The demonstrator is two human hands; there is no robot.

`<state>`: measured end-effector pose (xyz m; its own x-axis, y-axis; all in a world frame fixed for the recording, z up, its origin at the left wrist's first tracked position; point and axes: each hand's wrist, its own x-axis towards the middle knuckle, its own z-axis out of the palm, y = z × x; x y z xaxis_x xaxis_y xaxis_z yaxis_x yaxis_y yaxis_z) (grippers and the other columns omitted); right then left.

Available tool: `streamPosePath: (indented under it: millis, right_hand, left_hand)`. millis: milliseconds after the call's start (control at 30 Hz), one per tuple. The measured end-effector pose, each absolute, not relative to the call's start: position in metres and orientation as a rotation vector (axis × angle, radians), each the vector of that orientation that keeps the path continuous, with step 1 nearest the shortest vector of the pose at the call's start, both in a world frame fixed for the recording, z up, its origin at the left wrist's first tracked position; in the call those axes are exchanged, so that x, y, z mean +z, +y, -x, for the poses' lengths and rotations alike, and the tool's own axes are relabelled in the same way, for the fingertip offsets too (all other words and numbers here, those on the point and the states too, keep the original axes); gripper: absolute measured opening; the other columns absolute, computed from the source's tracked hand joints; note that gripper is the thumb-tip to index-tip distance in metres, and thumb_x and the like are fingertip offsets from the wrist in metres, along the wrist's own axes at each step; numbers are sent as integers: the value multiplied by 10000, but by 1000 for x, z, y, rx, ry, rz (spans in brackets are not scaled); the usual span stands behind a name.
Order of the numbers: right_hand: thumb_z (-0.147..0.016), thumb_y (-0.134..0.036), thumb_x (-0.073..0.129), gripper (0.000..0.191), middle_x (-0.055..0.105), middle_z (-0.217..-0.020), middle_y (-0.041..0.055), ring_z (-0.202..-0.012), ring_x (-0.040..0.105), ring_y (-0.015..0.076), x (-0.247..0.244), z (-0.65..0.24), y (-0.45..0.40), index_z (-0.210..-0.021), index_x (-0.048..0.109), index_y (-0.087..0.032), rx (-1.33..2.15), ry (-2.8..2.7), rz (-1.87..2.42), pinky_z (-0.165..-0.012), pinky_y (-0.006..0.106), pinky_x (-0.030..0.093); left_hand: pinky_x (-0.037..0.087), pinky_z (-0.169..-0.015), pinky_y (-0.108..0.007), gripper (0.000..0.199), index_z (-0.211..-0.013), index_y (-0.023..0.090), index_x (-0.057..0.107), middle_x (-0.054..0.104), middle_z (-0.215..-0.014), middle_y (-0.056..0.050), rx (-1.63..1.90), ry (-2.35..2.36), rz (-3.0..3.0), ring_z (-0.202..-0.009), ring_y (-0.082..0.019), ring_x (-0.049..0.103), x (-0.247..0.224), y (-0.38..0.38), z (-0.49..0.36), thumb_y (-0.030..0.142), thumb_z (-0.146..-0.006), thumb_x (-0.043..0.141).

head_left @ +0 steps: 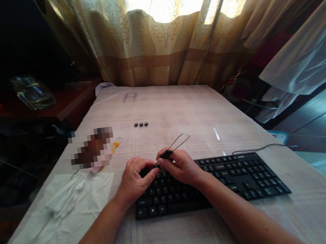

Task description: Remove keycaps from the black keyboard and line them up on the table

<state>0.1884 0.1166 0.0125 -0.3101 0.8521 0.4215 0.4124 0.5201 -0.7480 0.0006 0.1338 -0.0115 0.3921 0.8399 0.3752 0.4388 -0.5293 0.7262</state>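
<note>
A black keyboard (pixel 181 207) lies on the cloth in front of me, both my hands over its upper left part. My right hand (pixel 181 166) grips a keycap puller (pixel 166 153) by its black handle. The puller's thin wire loop points up and away to the right. Thumb and index finger of my left hand (pixel 137 179) are pinched at a small black piece (pixel 156 166) that looks like a keycap, close to my right fingertips. My hands partly hide the keys below. Farther back sit three loose keycaps (pixel 141 124) in a short row.
A pale cloth (pixel 175 102) covers the table. White tissue (pixel 67 196) lies at left, near a blurred-out patch (pixel 92 150). A cable (pixel 263 147) runs right from the keyboard. On a wooden stand at left is a glass jar (pixel 34 92). Curtains (pixel 154 38) hang behind.
</note>
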Motion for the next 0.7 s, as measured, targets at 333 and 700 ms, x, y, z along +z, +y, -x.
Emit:
streamPosePath:
  millis: [333, 700]
  right_hand:
    - [-915, -265, 503, 130, 668, -757, 11, -668, 620, 122, 7, -189, 119, -871, 599, -188, 643, -1893, 1041, -660, 227, 476]
    - [-871, -259, 575, 135, 724, -858, 29, -733, 659, 142, 12, -224, 135, -919, 693, -210, 511, -1908, 1280, -690, 241, 497]
  left_hand:
    - [469, -816, -326, 110, -794, 219, 676, 722, -803, -10, 979, 1122, -2075, -795, -185, 649, -12, 132, -1, 314, -768, 627]
    - [491, -827, -344, 201, -828, 217, 701, 711, -786, -24, 964, 1248, -2064, -803, -201, 648, -11, 139, 9, 386, -777, 605]
